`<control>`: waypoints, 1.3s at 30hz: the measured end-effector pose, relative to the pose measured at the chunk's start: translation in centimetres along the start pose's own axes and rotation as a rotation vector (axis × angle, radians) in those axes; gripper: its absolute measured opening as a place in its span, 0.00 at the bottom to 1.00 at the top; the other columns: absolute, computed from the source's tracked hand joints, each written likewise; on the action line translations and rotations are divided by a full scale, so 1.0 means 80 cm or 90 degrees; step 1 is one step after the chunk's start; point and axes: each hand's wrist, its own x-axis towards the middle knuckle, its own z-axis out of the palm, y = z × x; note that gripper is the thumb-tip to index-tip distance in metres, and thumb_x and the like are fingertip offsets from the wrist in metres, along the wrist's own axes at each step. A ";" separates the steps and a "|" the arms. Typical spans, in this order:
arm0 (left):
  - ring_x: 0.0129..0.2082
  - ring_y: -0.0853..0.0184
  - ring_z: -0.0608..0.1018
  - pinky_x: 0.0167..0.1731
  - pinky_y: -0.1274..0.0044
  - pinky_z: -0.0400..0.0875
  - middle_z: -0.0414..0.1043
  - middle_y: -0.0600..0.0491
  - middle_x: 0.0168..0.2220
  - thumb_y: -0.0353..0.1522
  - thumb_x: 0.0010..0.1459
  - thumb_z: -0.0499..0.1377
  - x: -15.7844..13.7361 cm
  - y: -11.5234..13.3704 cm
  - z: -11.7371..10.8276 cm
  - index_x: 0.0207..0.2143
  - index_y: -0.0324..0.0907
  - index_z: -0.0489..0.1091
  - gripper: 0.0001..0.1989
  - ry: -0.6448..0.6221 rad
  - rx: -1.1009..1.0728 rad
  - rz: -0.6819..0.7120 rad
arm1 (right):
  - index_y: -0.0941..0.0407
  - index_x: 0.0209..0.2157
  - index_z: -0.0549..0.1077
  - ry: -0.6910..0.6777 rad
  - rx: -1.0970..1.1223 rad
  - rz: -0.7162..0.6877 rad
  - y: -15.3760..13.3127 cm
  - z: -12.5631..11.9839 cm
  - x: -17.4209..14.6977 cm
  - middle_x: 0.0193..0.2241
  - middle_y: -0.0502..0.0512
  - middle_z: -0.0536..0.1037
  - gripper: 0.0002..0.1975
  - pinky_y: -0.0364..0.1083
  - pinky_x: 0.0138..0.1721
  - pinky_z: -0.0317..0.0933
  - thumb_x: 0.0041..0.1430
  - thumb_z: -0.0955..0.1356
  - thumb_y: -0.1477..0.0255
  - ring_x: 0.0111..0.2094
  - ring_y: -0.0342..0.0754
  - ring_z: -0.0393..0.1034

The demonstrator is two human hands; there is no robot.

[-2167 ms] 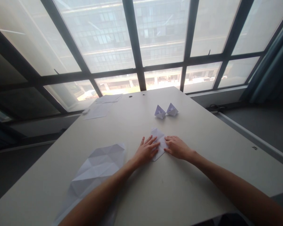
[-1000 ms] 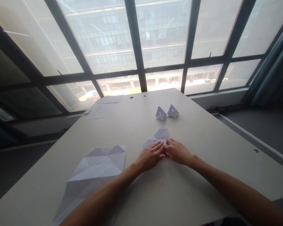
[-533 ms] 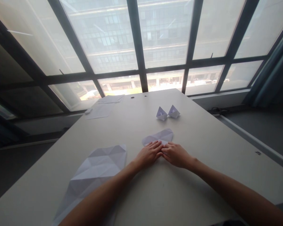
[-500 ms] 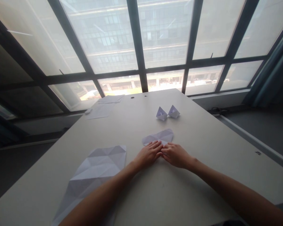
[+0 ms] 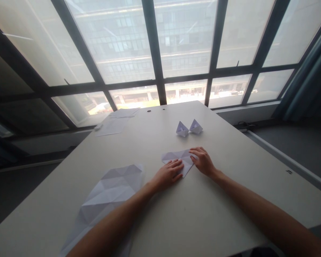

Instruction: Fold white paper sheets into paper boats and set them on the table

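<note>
A folded sheet of white paper (image 5: 178,155) lies on the table in front of me, its point toward me and its wide edge facing the window. Across its left part rests my left hand (image 5: 169,174), flat with fingers stretched out. At the paper's right corner, my right hand (image 5: 202,161) has its fingers curled round the edge, thumb below and fingertips above, pinching it. Two small folded paper boats (image 5: 182,129) stand side by side beyond the sheet.
A large creased paper sheet (image 5: 109,192) lies to the left, partly under my left forearm. Farther off, flat paper sheets (image 5: 111,125) sit near the table's far left edge. Windows (image 5: 187,43) rise behind the white table (image 5: 203,221); a curtain (image 5: 305,75) hangs at right.
My right hand has moved from beside the left hand, at the near point, out to the paper's right corner. The left hand stays flat on the paper, whose lower point now shows.
</note>
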 end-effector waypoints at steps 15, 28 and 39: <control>0.64 0.59 0.61 0.64 0.65 0.55 0.59 0.49 0.64 0.38 0.65 0.53 0.000 -0.006 0.005 0.60 0.46 0.63 0.22 0.031 -0.003 0.036 | 0.57 0.52 0.72 -0.053 -0.092 -0.009 0.020 0.019 -0.002 0.51 0.60 0.74 0.18 0.54 0.58 0.53 0.60 0.66 0.76 0.53 0.54 0.65; 0.64 0.60 0.61 0.64 0.64 0.55 0.59 0.50 0.64 0.38 0.66 0.52 -0.001 -0.010 0.009 0.60 0.47 0.64 0.21 0.036 -0.008 0.030 | 0.57 0.52 0.71 -0.020 -0.077 -0.030 0.012 0.015 -0.001 0.47 0.59 0.75 0.19 0.54 0.55 0.55 0.58 0.66 0.79 0.48 0.53 0.66; 0.64 0.59 0.62 0.63 0.64 0.57 0.61 0.48 0.63 0.36 0.65 0.53 -0.001 -0.008 0.007 0.59 0.46 0.65 0.20 0.049 -0.024 0.037 | 0.55 0.46 0.74 0.017 -0.058 -0.040 0.012 0.015 0.000 0.39 0.57 0.76 0.14 0.54 0.52 0.56 0.59 0.67 0.78 0.43 0.53 0.67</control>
